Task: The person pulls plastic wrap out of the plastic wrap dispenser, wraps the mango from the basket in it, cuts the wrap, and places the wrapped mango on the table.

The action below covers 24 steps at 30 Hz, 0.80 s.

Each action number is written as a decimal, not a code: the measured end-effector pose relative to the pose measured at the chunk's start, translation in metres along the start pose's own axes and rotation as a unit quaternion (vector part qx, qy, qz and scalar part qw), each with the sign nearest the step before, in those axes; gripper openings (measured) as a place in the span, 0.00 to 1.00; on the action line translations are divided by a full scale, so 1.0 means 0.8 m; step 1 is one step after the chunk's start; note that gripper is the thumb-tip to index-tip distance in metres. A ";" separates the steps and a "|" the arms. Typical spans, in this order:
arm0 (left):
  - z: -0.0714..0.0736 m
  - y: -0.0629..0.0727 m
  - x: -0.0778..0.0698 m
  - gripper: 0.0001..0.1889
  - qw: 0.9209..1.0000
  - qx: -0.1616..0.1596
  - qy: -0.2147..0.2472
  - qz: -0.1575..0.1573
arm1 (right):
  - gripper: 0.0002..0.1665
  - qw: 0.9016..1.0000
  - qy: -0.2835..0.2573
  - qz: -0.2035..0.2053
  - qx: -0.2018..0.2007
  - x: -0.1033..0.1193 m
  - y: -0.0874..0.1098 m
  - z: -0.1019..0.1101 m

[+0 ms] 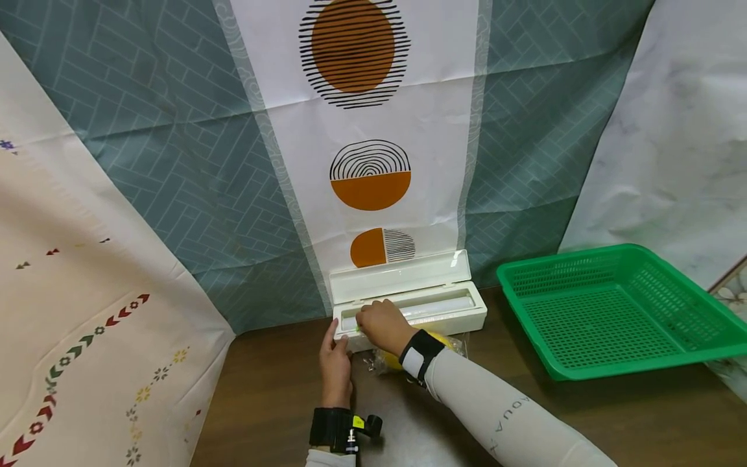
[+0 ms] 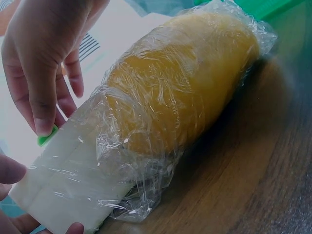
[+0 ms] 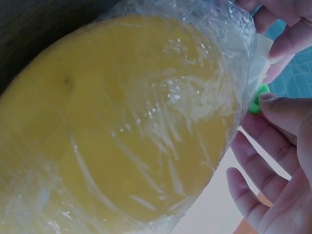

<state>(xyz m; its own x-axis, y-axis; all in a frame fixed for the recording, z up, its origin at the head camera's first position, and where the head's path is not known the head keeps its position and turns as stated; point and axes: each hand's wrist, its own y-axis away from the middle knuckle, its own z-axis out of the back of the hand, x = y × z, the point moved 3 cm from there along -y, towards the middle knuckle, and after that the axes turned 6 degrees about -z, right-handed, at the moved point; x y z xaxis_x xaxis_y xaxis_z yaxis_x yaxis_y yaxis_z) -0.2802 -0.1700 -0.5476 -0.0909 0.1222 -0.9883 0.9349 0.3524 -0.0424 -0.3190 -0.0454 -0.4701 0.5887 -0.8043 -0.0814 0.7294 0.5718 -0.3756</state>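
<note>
A long white cling film dispenser [image 1: 449, 324] stands against the back cloth, its lid [image 1: 403, 277] raised and a pale film roll [image 1: 446, 305] inside. My left hand [image 1: 335, 366] grips the box's left end, thumb on one side and fingers on the other. With thumb and fingers, my right hand [image 1: 385, 326] pinches a small green slide cutter [image 2: 47, 136] on the box's front edge, close to the left hand. In front of the box lies a yellow fruit [image 2: 180, 83] wrapped in clear film, under the right wrist. Film stretches from the fruit over the box's front.
A green plastic basket [image 1: 531, 337] stands on the right of the brown wooden table [image 1: 262, 389]. Patterned cloth [image 1: 233, 194] hangs behind the box, and a pale printed cloth [image 1: 105, 292] covers the left side.
</note>
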 end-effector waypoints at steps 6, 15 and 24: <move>0.001 0.003 0.000 0.26 1.000 -0.001 -0.004 0.002 | 0.06 1.000 -0.007 -0.003 0.010 0.001 0.003 0.004; 0.003 0.004 0.000 0.26 1.000 -0.004 -0.004 0.001 | 0.08 1.000 -0.014 -0.003 0.017 0.001 0.004 -0.001; -0.002 0.002 0.000 0.26 1.000 -0.005 -0.008 0.005 | 0.08 1.000 -0.017 -0.005 0.020 -0.007 0.001 0.000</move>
<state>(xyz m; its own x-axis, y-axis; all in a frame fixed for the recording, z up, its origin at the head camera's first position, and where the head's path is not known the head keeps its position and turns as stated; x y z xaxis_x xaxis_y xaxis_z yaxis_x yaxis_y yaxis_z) -0.2793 -0.1679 -0.5476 -0.0758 0.1115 -0.9909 0.9326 0.3595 -0.0309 -0.3214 -0.0404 -0.4702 0.5918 -0.8048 -0.0452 0.7487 0.5696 -0.3393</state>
